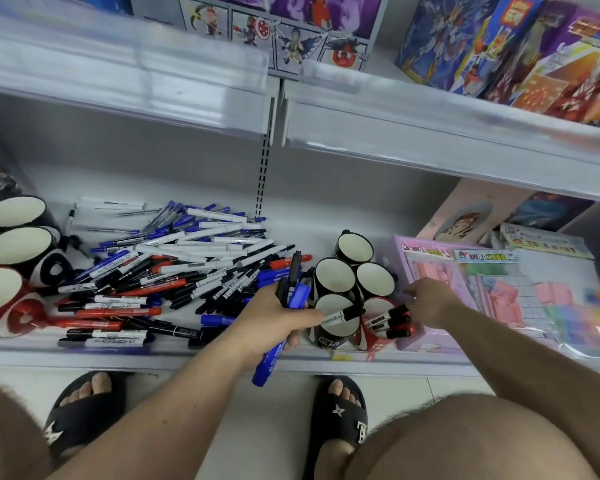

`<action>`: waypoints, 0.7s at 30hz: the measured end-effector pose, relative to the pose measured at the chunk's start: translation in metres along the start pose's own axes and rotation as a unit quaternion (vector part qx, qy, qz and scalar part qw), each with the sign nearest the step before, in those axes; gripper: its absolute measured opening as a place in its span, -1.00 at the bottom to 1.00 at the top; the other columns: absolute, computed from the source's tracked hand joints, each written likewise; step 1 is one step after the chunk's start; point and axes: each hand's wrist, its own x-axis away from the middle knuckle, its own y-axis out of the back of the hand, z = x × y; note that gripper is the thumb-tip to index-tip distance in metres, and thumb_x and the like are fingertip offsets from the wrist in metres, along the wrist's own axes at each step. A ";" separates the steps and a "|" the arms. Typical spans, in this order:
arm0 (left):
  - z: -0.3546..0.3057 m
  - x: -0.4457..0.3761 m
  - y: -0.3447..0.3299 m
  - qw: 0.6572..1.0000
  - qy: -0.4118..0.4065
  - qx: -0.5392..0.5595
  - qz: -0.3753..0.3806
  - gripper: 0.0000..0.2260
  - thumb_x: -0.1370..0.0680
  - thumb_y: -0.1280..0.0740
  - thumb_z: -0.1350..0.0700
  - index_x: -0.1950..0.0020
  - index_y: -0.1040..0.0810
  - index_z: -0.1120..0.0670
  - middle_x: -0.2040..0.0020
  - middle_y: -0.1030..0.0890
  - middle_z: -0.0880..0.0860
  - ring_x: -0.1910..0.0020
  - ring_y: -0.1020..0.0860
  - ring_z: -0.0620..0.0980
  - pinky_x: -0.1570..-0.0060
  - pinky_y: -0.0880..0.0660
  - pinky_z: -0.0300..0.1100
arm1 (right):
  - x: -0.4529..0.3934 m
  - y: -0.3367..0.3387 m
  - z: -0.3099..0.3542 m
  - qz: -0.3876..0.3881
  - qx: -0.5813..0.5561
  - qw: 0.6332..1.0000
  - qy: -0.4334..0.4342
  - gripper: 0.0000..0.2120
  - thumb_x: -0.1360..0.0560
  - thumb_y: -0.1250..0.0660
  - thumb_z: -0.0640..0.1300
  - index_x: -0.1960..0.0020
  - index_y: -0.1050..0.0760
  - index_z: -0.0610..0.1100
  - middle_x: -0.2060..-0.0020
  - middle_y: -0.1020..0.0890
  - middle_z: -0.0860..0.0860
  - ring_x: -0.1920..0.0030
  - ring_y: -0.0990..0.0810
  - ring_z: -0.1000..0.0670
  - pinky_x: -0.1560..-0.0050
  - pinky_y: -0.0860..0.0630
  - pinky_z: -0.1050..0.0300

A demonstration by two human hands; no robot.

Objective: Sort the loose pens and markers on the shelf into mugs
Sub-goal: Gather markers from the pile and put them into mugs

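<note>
Pens (174,268) heaped between mugs (333,275) — toy boxes (482,292) beside.

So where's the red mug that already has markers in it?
The red mug stands at the shelf's front edge, right of centre, beside a black mug, just under the right hand.

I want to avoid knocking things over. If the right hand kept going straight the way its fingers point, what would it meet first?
The right hand points left and slightly away, over the red mug. It would probably meet the black mug just beyond its fingertips first, though depth is hard to judge.
</note>
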 end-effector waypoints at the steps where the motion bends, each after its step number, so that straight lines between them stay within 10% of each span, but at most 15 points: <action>1: 0.000 -0.001 0.000 1.000 -0.005 -0.010 0.001 -0.74 -0.42 -0.48 0.22 0.33 -0.40 0.11 0.47 -0.44 0.03 0.51 -0.38 0.00 0.48 -0.33 -0.24 | 0.000 0.008 0.003 -0.020 0.015 1.000 0.012 -0.67 -0.62 -0.13 -0.17 -0.28 -0.58 -0.06 -0.18 -0.62 -0.09 -0.14 -0.59 -0.11 -0.11 -0.56 0.12; 8: -0.001 -0.004 -0.007 0.998 -0.030 -0.053 -0.005 -0.77 -0.39 -0.52 0.21 0.22 -0.46 0.06 0.46 -0.49 -0.05 0.48 -0.43 -0.04 0.37 -0.41 -0.17 | 0.058 0.073 0.080 0.013 -0.352 0.927 0.127 -0.85 -0.54 -0.38 -0.05 0.00 -0.65 -0.10 0.24 -0.66 -0.02 0.39 -0.58 0.07 0.36 -0.49 0.26; 12: -0.002 -0.004 -0.012 0.998 -0.036 -0.050 0.010 -0.79 -0.40 -0.50 0.22 0.17 -0.47 0.07 0.44 -0.47 -0.01 0.48 -0.41 -0.05 0.42 -0.38 -0.20 | 0.089 0.079 0.117 0.055 -0.279 0.937 0.202 -0.71 -0.48 -0.40 0.18 0.00 -0.62 -0.02 0.29 -0.61 0.05 0.35 -0.54 0.11 0.24 -0.51 0.17; 21: -0.004 -0.004 -0.013 0.998 -0.034 -0.033 0.030 -0.82 -0.52 -0.42 0.00 -0.01 -0.56 0.08 0.32 -0.62 -0.09 0.44 -0.50 -0.09 0.39 -0.47 -0.22 | 0.076 0.070 0.106 0.133 -0.384 0.892 0.199 -0.95 -0.50 -0.44 -0.28 0.06 -0.59 -0.18 0.30 -0.65 -0.10 0.35 -0.60 0.02 0.32 -0.56 0.22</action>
